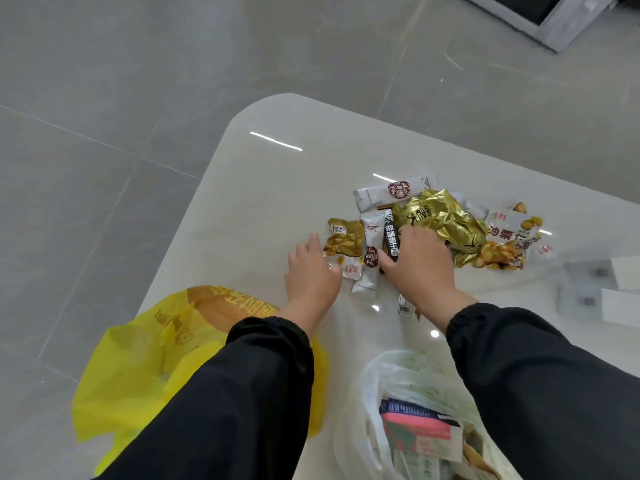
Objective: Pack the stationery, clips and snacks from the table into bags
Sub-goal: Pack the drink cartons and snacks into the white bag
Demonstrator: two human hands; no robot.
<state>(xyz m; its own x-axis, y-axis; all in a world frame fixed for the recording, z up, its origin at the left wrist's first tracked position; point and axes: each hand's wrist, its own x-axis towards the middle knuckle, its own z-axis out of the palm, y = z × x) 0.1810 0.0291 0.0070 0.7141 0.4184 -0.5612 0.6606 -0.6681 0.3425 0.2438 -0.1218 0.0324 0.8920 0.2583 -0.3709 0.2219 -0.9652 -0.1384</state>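
A heap of snack packets lies mid-table: a crumpled gold foil bag [440, 220], a chestnut packet [512, 237], white sachets [388, 192], a black stick packet [392, 240] and a small olive-yellow packet [346, 239]. My left hand [311, 271] rests flat, fingers spread, touching the olive packet's near edge and a small white sachet [351, 271]. My right hand [420, 265] lies over the black stick and the gold bag's edge; its grip is hidden. A yellow bag [138, 368] hangs at the table's near-left corner. A clear white bag [412, 420] with stationery boxes sits near-right.
The glossy white table [277, 188] ends in a rounded corner at the far left, with grey tiled floor beyond. White boxes [620, 289] lie blurred at the right edge. A grey cabinet [554, 19] stands at the top right.
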